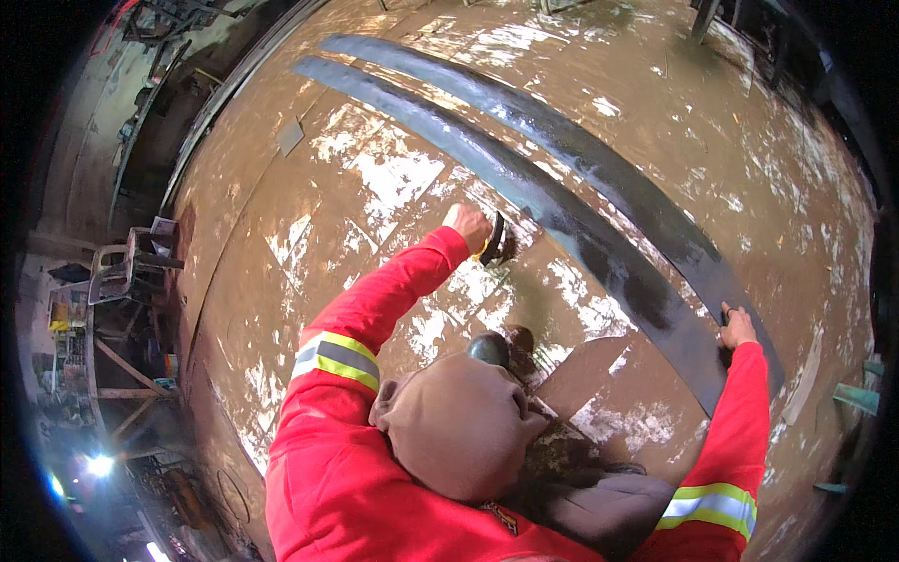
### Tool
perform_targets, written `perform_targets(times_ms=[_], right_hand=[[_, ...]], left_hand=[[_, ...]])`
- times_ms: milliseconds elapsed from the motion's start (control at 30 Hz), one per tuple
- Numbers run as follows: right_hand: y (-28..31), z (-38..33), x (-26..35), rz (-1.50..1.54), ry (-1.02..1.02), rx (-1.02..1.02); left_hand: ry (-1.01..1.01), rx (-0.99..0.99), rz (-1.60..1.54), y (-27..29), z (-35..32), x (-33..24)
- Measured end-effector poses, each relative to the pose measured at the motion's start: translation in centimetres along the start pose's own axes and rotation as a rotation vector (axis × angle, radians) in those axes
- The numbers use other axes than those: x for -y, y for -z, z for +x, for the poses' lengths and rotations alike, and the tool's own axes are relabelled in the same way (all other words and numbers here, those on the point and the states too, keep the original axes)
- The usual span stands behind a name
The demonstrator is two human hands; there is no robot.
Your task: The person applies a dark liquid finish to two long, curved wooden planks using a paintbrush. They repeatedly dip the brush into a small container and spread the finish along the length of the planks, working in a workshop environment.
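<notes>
Head view: right hand (pixel 737 327) pressed flat on dark strip (pixel 524 183) — running upper-left to lower-right — left hand (pixel 467 226) clenching brush (pixel 493 241).

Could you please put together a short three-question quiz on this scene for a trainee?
1. True or false: the left hand holds a dark, yellow-backed tool against the nearer curved dark metal strip.
2. Where does the right hand rest? A) on a red bucket B) on the near end of a dark strip C) in the air
3. Fill in: the strips lie on a large brown ___ surface with white patches.

Key: 1 true; 2 B; 3 metal
</notes>
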State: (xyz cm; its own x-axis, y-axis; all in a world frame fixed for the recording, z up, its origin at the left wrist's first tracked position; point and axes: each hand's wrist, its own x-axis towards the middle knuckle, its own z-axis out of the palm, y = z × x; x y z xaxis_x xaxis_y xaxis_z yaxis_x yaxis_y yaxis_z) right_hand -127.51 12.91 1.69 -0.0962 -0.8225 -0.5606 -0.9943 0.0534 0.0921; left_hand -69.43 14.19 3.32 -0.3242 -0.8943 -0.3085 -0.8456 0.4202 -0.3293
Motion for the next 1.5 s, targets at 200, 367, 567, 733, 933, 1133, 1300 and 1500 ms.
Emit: perform_targets(times_ms=[200,367,567,733,933,1133,1300,1500], right_hand=[[1.8,-1.6,9.1,0.240,0.349,-0.284],[-0.3,-5.1,27.0,0.611,0.719,-0.134],[-5.7,-5.6,37.9,0.804,0.570,-0.017],[-7.6,-5.5,41.2,0.860,0.614,-0.258],[-7.0,-4.7,43.9,0.885,0.627,-0.260],[-6.1,-4.7,43.7,0.855,0.639,-0.209],[-6.9,-4.0,43.3,0.859,0.678,-0.237],[-7.7,-3.7,43.5,0.851,0.672,-0.216]], left_hand=[[-0.029,0.075,-0.135,-2.1,-0.5,1.8],[0.026,-0.011,-0.381,-0.7,-2.2,2.9],[-0.114,-0.124,-0.231,0.0,-1.6,1.9],[-0.165,-0.086,-0.157,0.6,-1.1,0.7],[-0.143,-0.081,-0.292,-1.0,-1.1,1.7],[-0.022,-0.072,-0.502,-0.5,-3.0,4.4],[0.036,-0.073,-0.637,0.4,-5.0,6.2],[0.249,0.038,-1.239,-2.6,-8.6,8.2]])
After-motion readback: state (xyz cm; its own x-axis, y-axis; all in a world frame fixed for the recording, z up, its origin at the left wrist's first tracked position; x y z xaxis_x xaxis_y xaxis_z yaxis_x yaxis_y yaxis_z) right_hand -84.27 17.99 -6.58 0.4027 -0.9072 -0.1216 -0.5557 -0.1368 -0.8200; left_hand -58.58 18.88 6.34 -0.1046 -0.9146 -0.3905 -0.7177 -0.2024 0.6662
